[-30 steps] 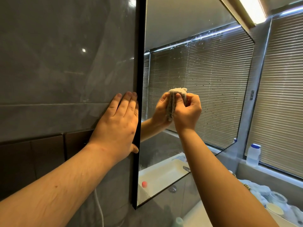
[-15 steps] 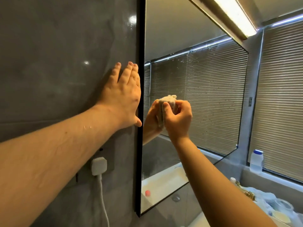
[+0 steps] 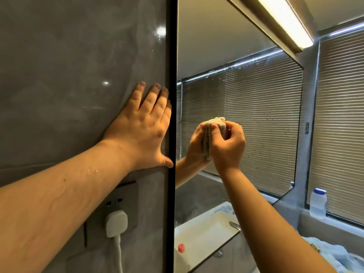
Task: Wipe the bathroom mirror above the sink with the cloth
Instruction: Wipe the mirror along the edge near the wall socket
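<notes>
Right then, my right hand was squeezing the little bunched-up cloth and pressing it on the mirror, near the left side, about halfway up. My fingers were curled tight round it. My left hand was flat on the grey wall tile, fingers straight, right beside the mirror's black frame, holding me steady.

I think I was in the middle of wiping. Lots of tiny spots sat on the glass to the right of the cloth and above it, so a big part was not clean yet. Next I would need to slide the cloth over to those spots and push firmly.

A white plug sat in the wall socket under my left arm, so I would want to keep drips away from it. A long light hung over the top of the mirror. A white bottle with a blue cap stood on the window ledge, well away. Nothing blocked the glass.
</notes>
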{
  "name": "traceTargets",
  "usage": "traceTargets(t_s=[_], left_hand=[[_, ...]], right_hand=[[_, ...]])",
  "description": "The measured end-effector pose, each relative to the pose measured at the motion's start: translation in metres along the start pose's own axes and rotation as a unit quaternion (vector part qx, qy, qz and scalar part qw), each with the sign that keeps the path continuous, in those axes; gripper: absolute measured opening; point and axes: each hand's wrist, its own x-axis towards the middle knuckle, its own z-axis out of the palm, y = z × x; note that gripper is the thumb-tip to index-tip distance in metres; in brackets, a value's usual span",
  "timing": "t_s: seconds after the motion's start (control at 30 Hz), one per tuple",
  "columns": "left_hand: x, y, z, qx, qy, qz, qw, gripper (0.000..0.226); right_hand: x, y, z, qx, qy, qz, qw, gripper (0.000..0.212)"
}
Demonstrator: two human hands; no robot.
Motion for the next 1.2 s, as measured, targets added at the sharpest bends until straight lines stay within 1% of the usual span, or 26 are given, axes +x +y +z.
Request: traceTargets(t_s=[0.1, 0.17, 0.3, 0.4, 0.57, 0.63, 0.7, 0.87, 1.03, 1.2], left_hand=[[0.000, 0.000, 0.001, 0.000, 0.002, 0.000, 1.000, 0.138], [0.000, 0.000, 0.002, 0.006, 0.002, 0.000, 1.000, 0.137], [0.000, 0.001, 0.002, 0.007, 0.004, 0.001, 1.000, 0.137], [0.000, 0.000, 0.001, 0.003, 0.003, -0.001, 1.000, 0.137], [-0.001, 0.000, 0.001, 0.000, 0.002, -0.002, 1.000, 0.137], [-0.001, 0.000, 0.001, 0.001, 0.003, -0.002, 1.000, 0.136], [-0.001, 0.001, 0.001, 0.002, 0.004, -0.002, 1.000, 0.136], [-0.001, 0.001, 0.001, 0.004, 0.005, -0.002, 1.000, 0.136], [-0.001, 0.000, 0.001, 0.004, 0.006, -0.002, 1.000, 0.136], [-0.001, 0.001, 0.001, 0.007, 0.005, -0.001, 1.000, 0.134]], right_hand=[[0.013, 0.010, -0.006, -0.008, 0.016, 0.040, 0.999, 0.015], [0.017, 0.011, -0.008, -0.013, 0.025, 0.057, 0.998, 0.016], [0.010, 0.005, -0.006, -0.004, 0.032, 0.059, 0.998, 0.017], [-0.005, -0.005, -0.001, 0.021, 0.015, 0.029, 0.999, 0.015], [-0.024, -0.032, 0.009, 0.047, -0.022, -0.085, 0.995, 0.016], [-0.023, -0.035, 0.010, 0.052, -0.029, -0.098, 0.993, 0.016], [-0.018, -0.034, 0.010, 0.051, -0.028, -0.086, 0.995, 0.016], [0.008, -0.020, 0.009, 0.042, 0.004, 0.008, 0.999, 0.014], [0.026, -0.005, 0.003, 0.013, 0.025, 0.041, 0.999, 0.019], [0.034, 0.005, 0.000, 0.017, 0.042, 0.069, 0.997, 0.018]])
